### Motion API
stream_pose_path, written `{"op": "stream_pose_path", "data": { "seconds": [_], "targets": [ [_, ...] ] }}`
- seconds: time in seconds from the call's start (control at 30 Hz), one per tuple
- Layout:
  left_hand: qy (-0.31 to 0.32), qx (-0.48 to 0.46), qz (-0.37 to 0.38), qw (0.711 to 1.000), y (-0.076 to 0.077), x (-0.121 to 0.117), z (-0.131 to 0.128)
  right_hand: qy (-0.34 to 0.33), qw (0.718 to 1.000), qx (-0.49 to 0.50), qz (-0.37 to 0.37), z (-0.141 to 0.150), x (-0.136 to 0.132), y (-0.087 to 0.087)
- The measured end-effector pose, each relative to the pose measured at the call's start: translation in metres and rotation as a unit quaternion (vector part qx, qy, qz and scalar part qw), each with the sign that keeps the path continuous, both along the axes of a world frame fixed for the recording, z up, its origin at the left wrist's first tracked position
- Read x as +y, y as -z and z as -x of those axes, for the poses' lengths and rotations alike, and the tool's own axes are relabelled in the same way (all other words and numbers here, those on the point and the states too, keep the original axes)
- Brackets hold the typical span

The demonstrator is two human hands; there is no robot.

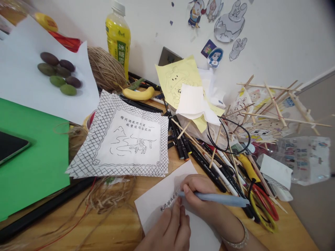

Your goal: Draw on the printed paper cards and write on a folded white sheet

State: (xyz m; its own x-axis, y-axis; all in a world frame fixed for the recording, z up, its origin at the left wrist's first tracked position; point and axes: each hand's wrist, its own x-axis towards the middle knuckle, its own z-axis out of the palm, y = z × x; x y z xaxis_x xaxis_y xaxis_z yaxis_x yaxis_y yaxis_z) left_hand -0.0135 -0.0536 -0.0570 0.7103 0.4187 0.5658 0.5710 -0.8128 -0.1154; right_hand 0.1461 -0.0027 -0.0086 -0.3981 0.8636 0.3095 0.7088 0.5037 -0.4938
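Observation:
My right hand [201, 190] grips a light blue pen [222, 199], its tip end down by a line of handwritten Chinese characters. That writing runs across a white sheet of paper [148, 198] on the wooden table. Lying on the same sheet, my left hand [169, 230] has its fingers stretched out, the fingertips close to the characters and the pen. Part of the writing is hidden by my hands. Just beyond the sheet is a stack of white papers [131, 148]; the top one has a crosshatched border, Chinese writing and a line drawing.
At the left are a green sheet [39, 167], a dark phone [12, 146] and a paper with olives [57, 81]. Behind stand a yellow drink bottle [117, 38] and twine [106, 66]. Markers [209, 170], scissors [264, 205] and a stick frame [277, 104] crowd the right.

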Motion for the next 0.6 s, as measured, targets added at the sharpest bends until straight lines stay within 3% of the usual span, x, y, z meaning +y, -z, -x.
{"op": "stream_pose_path", "data": {
  "seconds": [0.6],
  "targets": [
    [0.006,-0.001,-0.004,1.0,0.0035,-0.0003,-0.0015,0.0,1.0,0.016,0.013,-0.0018,-0.0006,0.0028]
  ]
}}
